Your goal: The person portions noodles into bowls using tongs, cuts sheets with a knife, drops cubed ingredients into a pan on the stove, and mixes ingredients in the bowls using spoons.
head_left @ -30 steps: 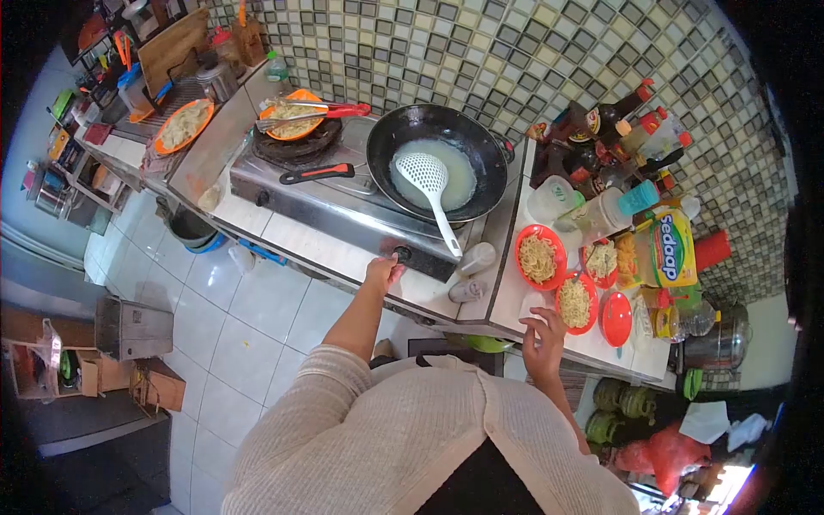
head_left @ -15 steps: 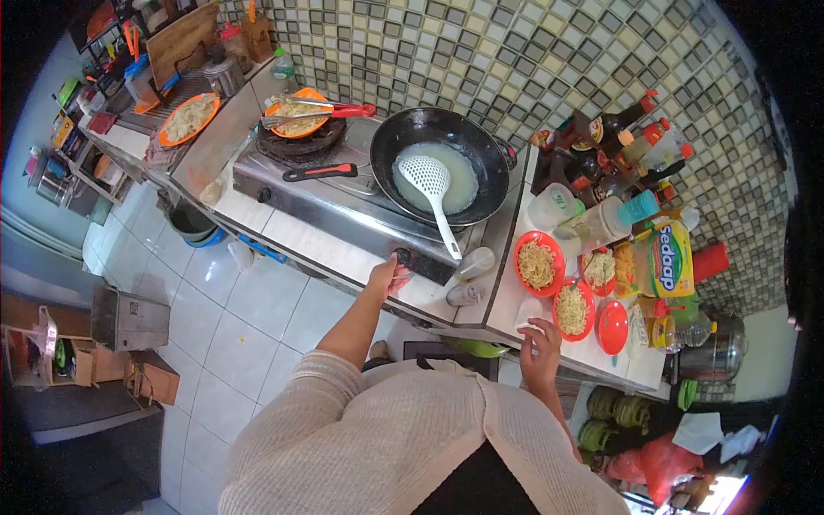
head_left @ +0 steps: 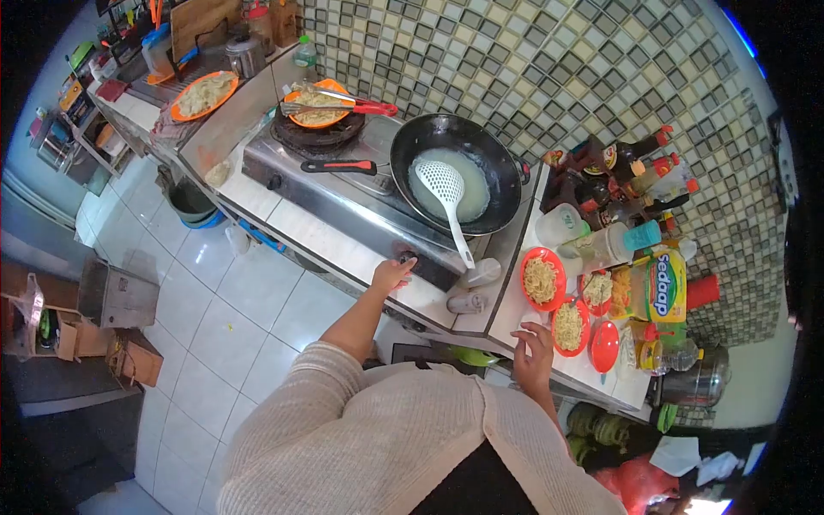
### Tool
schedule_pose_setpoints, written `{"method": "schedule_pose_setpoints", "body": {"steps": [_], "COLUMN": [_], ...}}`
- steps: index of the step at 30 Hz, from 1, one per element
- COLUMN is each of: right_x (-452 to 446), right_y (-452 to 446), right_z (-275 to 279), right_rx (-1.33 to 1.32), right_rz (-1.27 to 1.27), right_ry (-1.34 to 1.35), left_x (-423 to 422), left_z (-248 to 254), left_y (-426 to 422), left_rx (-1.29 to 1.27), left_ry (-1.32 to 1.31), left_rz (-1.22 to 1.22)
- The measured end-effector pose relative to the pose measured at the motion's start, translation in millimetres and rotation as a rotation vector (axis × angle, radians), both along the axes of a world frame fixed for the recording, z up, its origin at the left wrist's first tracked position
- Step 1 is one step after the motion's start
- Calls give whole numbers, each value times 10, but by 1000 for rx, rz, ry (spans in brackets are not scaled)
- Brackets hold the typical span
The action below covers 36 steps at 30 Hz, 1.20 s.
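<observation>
Change: compared with the two earlier views, the stove (head_left: 343, 212) sits further right in the picture, most likely from head movement; the left hand (head_left: 393, 275) has stayed at the knob (head_left: 408, 257), one finger now showing more plainly beside it; the slotted ladle (head_left: 442, 182) keeps its place in the black pan (head_left: 490, 154), its head in the cloudy liquid (head_left: 477, 201); judgement: the work in hand is confined to the knob, with nothing visibly altered in the pan.

Grip: left fingers at the knob on the stove's front panel, but whether they clamp it or merely rest there I cannot tell; right hand (head_left: 534, 352) loosely curled, thumb and fingers apart, holding nothing, near the noodle bowl (head_left: 571, 352).

Hard to make out: the knob is partly covered by fingers, its setting unreadable; the burner under the pan is hidden, so flame unknown; the bottles (head_left: 620, 156) overlap, labels mostly illegible; the dark lens border cuts off the outer edges.
</observation>
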State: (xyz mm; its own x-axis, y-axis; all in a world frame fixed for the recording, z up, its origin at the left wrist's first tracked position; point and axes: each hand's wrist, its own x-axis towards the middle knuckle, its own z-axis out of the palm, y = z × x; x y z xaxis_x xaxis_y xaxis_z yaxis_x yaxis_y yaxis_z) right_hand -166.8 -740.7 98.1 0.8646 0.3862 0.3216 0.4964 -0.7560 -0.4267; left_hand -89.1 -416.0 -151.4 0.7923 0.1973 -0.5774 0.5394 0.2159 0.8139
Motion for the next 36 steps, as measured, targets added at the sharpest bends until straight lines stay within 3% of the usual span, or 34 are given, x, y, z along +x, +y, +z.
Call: {"method": "schedule_pose_setpoints", "body": {"steps": [4,6,7,12,14,17,18,19,22,25,27,32,34,36], "right_x": [12,40,55,136,91,-145,-209,-293,-607,-810,-944,-1068,-919,-616], "right_y": [109,186,204,414,522,598,542,507,517,539,562,520,490,440], "right_z": [37,88,110,128,62,-266,-446,-560,-854,-1287,-1539,-2071,-2320,-2679], "right_rx": [-43,-61,-83,-42,-37,97,4,-90,-147,-31,-23,-169,-148,-110], "right_rz": [36,66,84,116,165,169,229,285,355,347,329,315,506,347], "right_ry": [19,40,46,77,87,256,290,324,521,654,688,721,448,619], "left_x": [11,-14,-64,-193,-289,-558,-697,-886,-1676,-2668,-3422,-4991,-5427,-5767], "left_z": [29,115,235,244,120,-114,-242,-305,-636,-1225,-1888,-2504,-2789,-3067], "left_y": [35,47,69,52,22,-2,-36,-64,-113,-316,-563,-1202,-1391,-1563], "left_rx": [192,533,588,571,468,532,583,486,520,586,819,555,434,428], "left_ry": [-18,-68,-88,-41,-233,-393,-474,-324,-255,-43,77,508,668,706], "left_rz": [-72,-135,-156,-108,-31,115,207,228,411,519,473,417,381,404]}}
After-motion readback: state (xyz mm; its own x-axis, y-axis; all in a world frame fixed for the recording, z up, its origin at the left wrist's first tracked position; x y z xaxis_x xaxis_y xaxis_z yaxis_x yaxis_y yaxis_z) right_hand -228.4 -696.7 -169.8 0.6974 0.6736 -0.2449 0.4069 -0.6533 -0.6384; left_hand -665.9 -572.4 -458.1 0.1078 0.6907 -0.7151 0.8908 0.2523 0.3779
